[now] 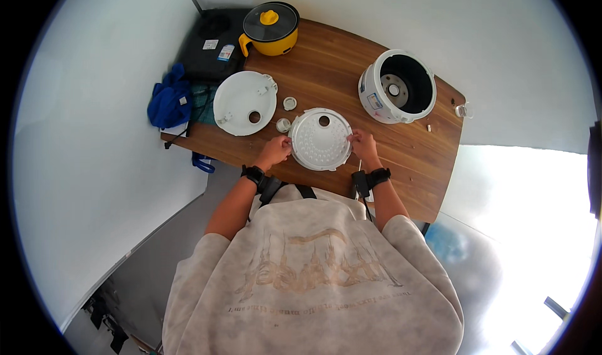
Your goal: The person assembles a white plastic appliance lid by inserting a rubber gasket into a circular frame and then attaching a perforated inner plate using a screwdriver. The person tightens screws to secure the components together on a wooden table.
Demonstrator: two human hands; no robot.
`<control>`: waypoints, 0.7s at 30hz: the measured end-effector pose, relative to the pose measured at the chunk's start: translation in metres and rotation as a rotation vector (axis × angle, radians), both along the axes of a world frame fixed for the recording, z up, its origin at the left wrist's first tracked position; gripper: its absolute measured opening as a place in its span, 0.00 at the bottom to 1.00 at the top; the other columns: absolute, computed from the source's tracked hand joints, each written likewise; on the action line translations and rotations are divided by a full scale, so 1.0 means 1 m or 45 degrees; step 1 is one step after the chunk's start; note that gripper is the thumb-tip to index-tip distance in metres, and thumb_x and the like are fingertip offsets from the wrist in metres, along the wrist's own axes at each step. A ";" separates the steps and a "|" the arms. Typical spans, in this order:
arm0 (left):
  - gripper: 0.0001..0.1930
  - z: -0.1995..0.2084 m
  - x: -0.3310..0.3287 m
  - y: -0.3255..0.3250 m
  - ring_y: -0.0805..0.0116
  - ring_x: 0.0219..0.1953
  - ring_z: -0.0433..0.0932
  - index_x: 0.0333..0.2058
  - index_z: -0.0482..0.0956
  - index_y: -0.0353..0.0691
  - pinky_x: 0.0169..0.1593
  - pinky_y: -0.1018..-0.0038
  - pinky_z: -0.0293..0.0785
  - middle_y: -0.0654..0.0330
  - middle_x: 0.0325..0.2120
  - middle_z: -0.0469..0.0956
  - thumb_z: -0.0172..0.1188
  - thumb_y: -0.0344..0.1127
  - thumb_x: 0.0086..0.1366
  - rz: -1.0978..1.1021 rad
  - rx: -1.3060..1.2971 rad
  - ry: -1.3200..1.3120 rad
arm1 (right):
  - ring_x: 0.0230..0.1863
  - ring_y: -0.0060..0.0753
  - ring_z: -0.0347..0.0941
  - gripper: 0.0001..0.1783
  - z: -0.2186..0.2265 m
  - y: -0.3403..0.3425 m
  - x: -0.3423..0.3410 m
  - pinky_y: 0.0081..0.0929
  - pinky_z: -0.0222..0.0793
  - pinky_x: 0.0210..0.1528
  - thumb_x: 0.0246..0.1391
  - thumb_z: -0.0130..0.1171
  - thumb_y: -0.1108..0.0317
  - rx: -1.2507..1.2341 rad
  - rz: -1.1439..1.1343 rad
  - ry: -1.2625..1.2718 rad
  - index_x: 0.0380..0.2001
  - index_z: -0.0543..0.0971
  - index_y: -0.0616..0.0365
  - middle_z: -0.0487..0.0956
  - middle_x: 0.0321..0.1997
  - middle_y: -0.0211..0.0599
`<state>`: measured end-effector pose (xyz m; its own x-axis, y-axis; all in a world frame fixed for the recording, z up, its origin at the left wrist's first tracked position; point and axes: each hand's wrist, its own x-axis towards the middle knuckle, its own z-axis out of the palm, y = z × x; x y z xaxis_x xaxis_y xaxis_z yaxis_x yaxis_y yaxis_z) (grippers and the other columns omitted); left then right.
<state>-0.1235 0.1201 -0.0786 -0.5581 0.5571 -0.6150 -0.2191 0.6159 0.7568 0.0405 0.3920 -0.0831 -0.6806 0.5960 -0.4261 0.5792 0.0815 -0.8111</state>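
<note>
Between my hands is a round white plastic lid plate with rows of small dimples and one round hole near its far edge. My left hand has its fingers closed at the plate's left rim. On the opposite rim, my right hand pinches the edge. Left of the plate lies a white outer lid shell with a hole and a hinge part. Two small white round caps, a farther one and a nearer one, sit between shell and plate.
A white rice cooker body stands open at the right. At the back left are a yellow pot with a glass lid and a black case. Blue cloth lies at the left edge; a small clear cup is at the far right.
</note>
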 end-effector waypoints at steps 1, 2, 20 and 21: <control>0.16 -0.001 0.000 0.000 0.67 0.27 0.83 0.47 0.78 0.33 0.33 0.72 0.79 0.55 0.32 0.83 0.57 0.35 0.63 0.004 -0.003 -0.004 | 0.33 0.42 0.81 0.12 0.001 0.000 -0.001 0.36 0.73 0.38 0.51 0.64 0.65 0.067 0.025 -0.013 0.39 0.82 0.56 0.83 0.29 0.42; 0.16 -0.002 -0.001 -0.001 0.67 0.27 0.83 0.46 0.78 0.33 0.33 0.72 0.79 0.55 0.32 0.83 0.58 0.35 0.62 -0.014 -0.001 0.035 | 0.33 0.43 0.81 0.12 0.002 -0.001 -0.001 0.37 0.73 0.38 0.51 0.64 0.64 0.134 0.050 -0.027 0.39 0.82 0.56 0.83 0.29 0.42; 0.13 -0.011 0.002 -0.001 0.69 0.26 0.83 0.40 0.77 0.35 0.32 0.72 0.79 0.56 0.29 0.83 0.64 0.34 0.59 -0.002 -0.019 0.148 | 0.41 0.55 0.77 0.19 0.027 -0.015 -0.016 0.48 0.73 0.46 0.52 0.61 0.65 0.588 0.281 -0.175 0.49 0.79 0.54 0.81 0.38 0.51; 0.12 -0.010 0.002 -0.001 0.69 0.26 0.83 0.40 0.76 0.35 0.32 0.72 0.79 0.57 0.29 0.83 0.64 0.34 0.59 -0.004 -0.026 0.142 | 0.41 0.55 0.77 0.19 0.027 -0.015 -0.015 0.49 0.72 0.45 0.52 0.60 0.66 0.621 0.289 -0.184 0.49 0.78 0.53 0.81 0.38 0.51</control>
<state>-0.1211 0.1189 -0.0881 -0.6219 0.5470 -0.5603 -0.1325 0.6317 0.7638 0.0251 0.3771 -0.0564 -0.7701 0.5926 -0.2362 0.6059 0.5636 -0.5615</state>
